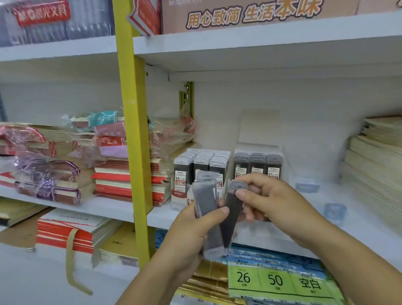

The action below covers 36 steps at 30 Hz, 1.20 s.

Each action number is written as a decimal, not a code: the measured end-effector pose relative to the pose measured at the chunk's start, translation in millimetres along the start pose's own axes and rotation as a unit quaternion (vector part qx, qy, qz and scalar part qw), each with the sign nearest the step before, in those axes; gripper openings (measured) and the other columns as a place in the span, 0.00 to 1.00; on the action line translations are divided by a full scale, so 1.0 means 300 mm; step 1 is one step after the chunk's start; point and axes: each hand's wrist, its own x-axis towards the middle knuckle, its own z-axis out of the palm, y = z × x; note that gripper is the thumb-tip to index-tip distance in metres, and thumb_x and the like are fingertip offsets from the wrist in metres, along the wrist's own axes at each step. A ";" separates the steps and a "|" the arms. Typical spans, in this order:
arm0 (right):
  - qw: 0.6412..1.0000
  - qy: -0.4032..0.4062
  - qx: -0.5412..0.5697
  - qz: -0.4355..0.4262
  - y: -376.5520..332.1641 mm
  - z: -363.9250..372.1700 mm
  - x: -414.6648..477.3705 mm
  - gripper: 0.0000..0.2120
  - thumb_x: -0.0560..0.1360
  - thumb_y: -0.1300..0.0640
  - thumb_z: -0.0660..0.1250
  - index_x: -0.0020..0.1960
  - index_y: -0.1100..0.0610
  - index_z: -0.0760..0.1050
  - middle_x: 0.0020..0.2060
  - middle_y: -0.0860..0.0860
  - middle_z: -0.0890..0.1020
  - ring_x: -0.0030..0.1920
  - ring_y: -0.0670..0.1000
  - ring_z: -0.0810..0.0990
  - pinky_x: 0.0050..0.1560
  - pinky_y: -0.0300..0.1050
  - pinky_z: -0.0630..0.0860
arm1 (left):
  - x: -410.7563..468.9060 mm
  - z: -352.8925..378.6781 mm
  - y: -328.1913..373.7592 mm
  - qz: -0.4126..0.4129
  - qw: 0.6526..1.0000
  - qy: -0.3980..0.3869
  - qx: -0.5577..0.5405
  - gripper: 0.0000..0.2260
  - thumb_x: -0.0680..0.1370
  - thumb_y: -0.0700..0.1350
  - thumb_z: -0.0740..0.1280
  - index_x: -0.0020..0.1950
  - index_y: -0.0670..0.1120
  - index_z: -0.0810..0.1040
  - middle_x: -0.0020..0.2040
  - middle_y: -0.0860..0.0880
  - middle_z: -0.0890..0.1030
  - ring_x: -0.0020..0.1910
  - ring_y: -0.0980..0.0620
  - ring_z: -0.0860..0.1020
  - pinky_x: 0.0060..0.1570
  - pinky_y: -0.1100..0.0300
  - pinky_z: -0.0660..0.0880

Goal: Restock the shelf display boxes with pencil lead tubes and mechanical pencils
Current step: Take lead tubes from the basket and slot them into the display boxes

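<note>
My left hand (192, 229) grips a bunch of grey pencil lead tubes (205, 198), held upright in front of the shelf. My right hand (266, 200) pinches the top of one darker lead tube (232, 212) that leans against that bunch. Behind them on the white shelf stand two display boxes. The left display box (182, 197) is packed with rows of 0.5 lead tubes (202, 161). The right display box (259, 149) shows one front row of 0.7 lead tubes (256, 165). I see no mechanical pencils.
Stacked notebooks (126, 179) fill the shelf to the left, past a yellow upright post (133, 118). Tall stacks of exercise books (382, 158) stand at the right. A small clear plastic box (334, 211) lies on the shelf. Green price labels (277, 280) hang below.
</note>
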 end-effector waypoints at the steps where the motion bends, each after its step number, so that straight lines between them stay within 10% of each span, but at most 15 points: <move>1: 1.000 -0.011 0.012 0.000 0.001 -0.007 0.006 0.08 0.79 0.63 0.63 0.53 0.52 0.78 0.32 0.49 0.81 0.32 0.46 0.79 0.32 0.36 0.73 | 0.000 -0.009 -0.003 -0.011 1.000 -0.009 0.004 0.09 0.73 0.46 0.74 0.53 0.49 0.85 0.56 0.41 0.85 0.56 0.42 0.84 0.56 0.41 0.81; 10: 1.000 0.010 0.003 -0.002 -0.030 -0.036 0.028 0.12 0.81 0.55 0.60 0.61 0.42 0.73 0.52 0.43 0.84 0.51 0.44 0.82 0.55 0.44 0.74 | 0.000 -0.034 0.006 0.004 1.000 0.003 0.015 0.18 0.71 0.46 0.75 0.60 0.50 0.80 0.54 0.46 0.86 0.50 0.48 0.86 0.36 0.58 0.81; 19: 0.996 0.084 0.019 0.008 -0.034 -0.059 0.001 0.12 0.76 0.62 0.68 0.58 0.51 0.76 0.44 0.49 0.86 0.40 0.51 0.85 0.41 0.41 0.80 | -0.017 -0.031 0.015 0.023 0.997 0.018 0.075 0.12 0.79 0.44 0.70 0.62 0.49 0.76 0.49 0.43 0.87 0.29 0.55 0.73 0.31 0.60 0.74; 26: 0.918 0.292 -0.195 -0.184 -0.103 -0.217 0.023 0.15 0.76 0.64 0.67 0.57 0.47 0.73 0.44 0.48 0.83 0.43 0.50 0.80 0.47 0.36 0.74 | 0.010 -0.006 -0.003 0.017 0.996 0.026 0.082 0.09 0.80 0.52 0.68 0.55 0.49 0.76 0.35 0.51 0.79 0.31 0.54 0.72 0.35 0.61 0.74; 36: 0.866 0.160 -0.471 -0.058 -0.039 -0.303 0.144 0.09 0.75 0.61 0.68 0.48 0.49 0.71 0.42 0.44 0.79 0.42 0.44 0.77 0.38 0.40 0.69 | 0.025 0.001 -0.028 -0.015 0.999 -0.021 0.041 0.07 0.83 0.45 0.63 0.57 0.47 0.79 0.42 0.47 0.85 0.41 0.50 0.83 0.48 0.55 0.80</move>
